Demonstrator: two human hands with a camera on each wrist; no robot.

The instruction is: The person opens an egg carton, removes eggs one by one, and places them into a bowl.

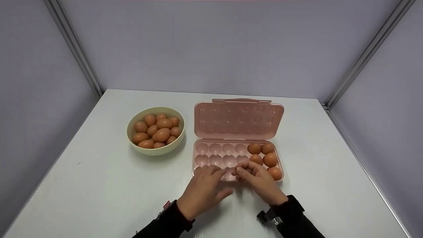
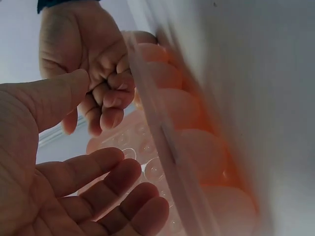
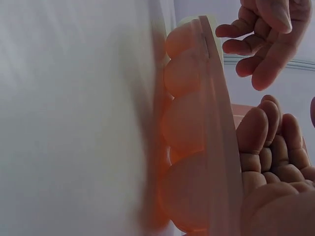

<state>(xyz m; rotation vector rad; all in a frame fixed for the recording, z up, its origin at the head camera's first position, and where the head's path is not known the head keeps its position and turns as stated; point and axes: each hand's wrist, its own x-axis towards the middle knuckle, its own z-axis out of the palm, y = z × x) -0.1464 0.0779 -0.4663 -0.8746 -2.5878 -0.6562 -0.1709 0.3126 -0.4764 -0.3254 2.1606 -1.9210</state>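
A pink plastic egg carton (image 1: 215, 148) lies with its lid (image 1: 238, 120) raised at the back. Several brown eggs (image 1: 270, 160) fill cups at its right end, while the visible cups to the left hold none. Over the front left part of the carton, my left hand (image 1: 203, 190) has its fingers extended and the thumb apart. My right hand (image 1: 261, 185) hovers at the front row, fingers loosely bent and partly covering the cups and eggs there. In the left wrist view, no egg shows in the right hand (image 2: 93, 64). Neither hand holds anything visible.
A pale yellow bowl (image 1: 158, 152) heaped with brown eggs (image 1: 163, 134) stands left of the carton on the white table (image 1: 99, 185). Grey panels (image 1: 211, 49) rise behind the table and at both sides.
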